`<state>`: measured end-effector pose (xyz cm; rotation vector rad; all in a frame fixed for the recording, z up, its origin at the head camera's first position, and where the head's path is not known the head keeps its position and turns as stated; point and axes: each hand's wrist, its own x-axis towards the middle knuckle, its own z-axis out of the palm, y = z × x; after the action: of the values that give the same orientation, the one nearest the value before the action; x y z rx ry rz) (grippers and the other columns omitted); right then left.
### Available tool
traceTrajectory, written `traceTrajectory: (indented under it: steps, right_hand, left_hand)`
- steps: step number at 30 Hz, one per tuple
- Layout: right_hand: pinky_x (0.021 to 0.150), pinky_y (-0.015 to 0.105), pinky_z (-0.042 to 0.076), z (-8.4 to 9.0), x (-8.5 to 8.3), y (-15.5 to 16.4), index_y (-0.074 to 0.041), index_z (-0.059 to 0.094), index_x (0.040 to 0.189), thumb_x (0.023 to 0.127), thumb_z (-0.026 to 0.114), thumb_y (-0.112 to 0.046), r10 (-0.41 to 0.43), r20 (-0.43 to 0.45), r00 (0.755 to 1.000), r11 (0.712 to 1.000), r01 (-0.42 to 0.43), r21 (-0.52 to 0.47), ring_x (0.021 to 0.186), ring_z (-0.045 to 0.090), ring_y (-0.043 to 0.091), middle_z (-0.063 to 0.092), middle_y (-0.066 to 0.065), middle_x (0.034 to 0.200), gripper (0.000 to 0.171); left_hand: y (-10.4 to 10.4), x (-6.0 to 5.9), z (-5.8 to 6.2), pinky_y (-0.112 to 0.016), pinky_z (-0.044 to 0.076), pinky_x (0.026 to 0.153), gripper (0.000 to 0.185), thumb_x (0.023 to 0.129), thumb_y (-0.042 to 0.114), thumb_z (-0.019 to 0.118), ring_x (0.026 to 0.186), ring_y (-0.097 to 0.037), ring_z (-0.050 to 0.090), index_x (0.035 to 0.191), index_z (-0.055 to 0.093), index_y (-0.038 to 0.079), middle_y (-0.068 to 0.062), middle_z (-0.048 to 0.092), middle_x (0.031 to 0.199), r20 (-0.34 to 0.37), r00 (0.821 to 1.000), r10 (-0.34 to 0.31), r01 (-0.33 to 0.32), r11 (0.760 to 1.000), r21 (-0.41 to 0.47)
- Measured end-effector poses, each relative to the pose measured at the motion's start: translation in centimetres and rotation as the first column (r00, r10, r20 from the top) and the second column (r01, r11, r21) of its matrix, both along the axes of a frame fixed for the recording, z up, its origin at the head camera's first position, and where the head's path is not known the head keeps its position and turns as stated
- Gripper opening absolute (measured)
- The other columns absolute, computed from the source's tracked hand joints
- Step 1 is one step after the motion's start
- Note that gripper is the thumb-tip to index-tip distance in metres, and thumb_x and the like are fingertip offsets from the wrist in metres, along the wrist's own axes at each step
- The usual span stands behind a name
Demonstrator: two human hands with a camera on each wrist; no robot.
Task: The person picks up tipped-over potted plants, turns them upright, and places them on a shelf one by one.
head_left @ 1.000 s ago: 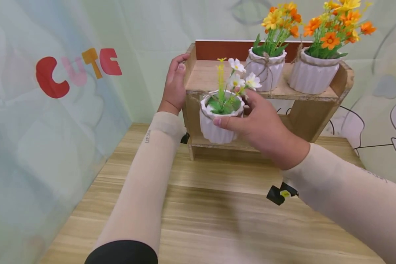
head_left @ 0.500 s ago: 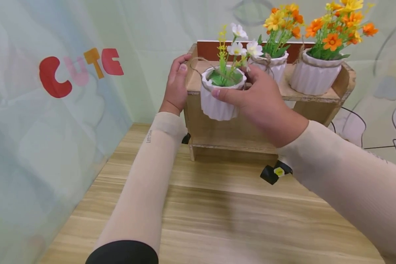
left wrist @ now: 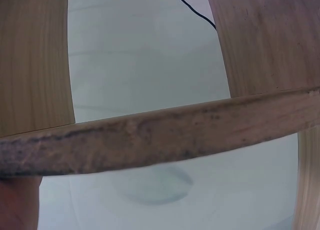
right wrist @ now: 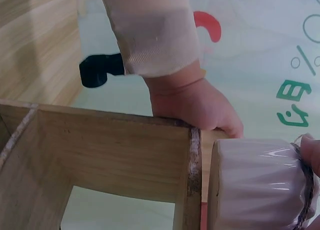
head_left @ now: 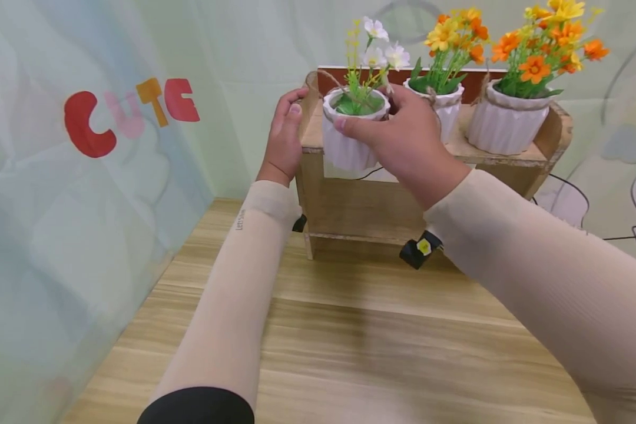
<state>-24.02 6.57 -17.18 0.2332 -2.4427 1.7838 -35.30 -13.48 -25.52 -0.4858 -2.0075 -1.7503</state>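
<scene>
Head view: right hand (head_left: 403, 138) curls around the rim and upper wall of a white ribbed pot (head_left: 347, 135), thumb laid across the near rim, remaining fingers wrapped behind it and mostly hidden. Grip is closed on the pot. The pot carries white flowers (head_left: 378, 44) on green stems, with twine looped at its rim. Its base sits level with the front edge of the top board of a small wooden shelf (head_left: 509, 154), at the shelf's left end; whether it rests on the board or hangs just above cannot be told.

Left hand (head_left: 283, 138) clasps the left side panel of the shelf, fingers bent over its upper edge, thumb along the outer face. It lies just beside the held pot, with the panel between them.

Right wrist view: the pot's ribbed wall (right wrist: 255, 182) sits right next to the shelf's side panel (right wrist: 192, 180), and the left hand (right wrist: 200, 107) shows behind, fingers folded over the panel top.

Left wrist view: only a shelf board edge (left wrist: 165, 137) crosses close to the lens; the grip itself is out of sight there.

Two more white pots with orange and yellow flowers (head_left: 440, 109) (head_left: 506, 121) stand to the right on the same top board. Shelf stands on a wooden table (head_left: 350, 353).
</scene>
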Motion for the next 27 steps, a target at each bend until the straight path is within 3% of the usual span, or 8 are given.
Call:
traceTrajectory:
  steps: [3,9,15,27]
  right_hand:
    - [0.106,0.037,0.052,0.3,-0.7,-0.5,-0.018,0.056,0.147,0.085,0.089,-0.038,-0.016,0.007,1.000,1.000,0.015,0.007,0.127,0.061,0.015,0.061,0.000,0.144,0.073]
    - [0.107,0.036,0.051,0.8,-1.8,-1.4,-0.020,0.054,0.150,0.084,0.089,-0.039,-0.052,0.048,0.997,0.999,0.052,0.009,0.127,0.061,0.016,0.061,-0.001,0.144,0.077]
    - [0.108,0.035,0.050,0.9,-2.7,-1.8,-0.022,0.052,0.153,0.086,0.087,-0.042,-0.078,0.069,0.995,0.996,0.074,0.052,0.129,0.061,0.015,0.060,-0.002,0.147,0.078]
    - [0.112,0.033,0.045,1.1,-4.3,-2.0,-0.026,0.032,0.166,0.086,0.083,-0.053,-0.155,0.108,0.982,0.979,0.138,0.153,0.138,0.051,0.014,0.046,-0.002,0.161,0.099]
  left_hand:
    - [-0.1,0.0,0.0,-0.027,0.039,0.107,0.044,0.111,0.030,0.032,0.128,-0.015,0.048,0.149,0.050,0.017,0.000,0.047,0.155,0.013,1.000,-0.003,0.003,1.000,0.003]
    - [0.0,-0.1,0.0,-0.026,0.041,0.107,0.045,0.111,0.025,0.032,0.126,-0.018,0.050,0.151,0.049,0.011,-0.004,0.047,0.155,-0.020,0.999,-0.043,0.043,0.999,0.021]
    - [-0.1,-0.1,0.1,-0.019,0.034,0.112,0.045,0.112,0.024,0.031,0.139,-0.013,0.044,0.151,0.048,0.010,0.000,0.043,0.161,-0.015,0.999,-0.028,0.028,1.000,-0.008]
    - [0.0,-0.1,0.1,-0.022,0.036,0.110,0.046,0.111,0.026,0.032,0.136,-0.016,0.045,0.152,0.048,0.013,0.000,0.044,0.160,-0.001,1.000,-0.016,0.016,1.000,-0.009]
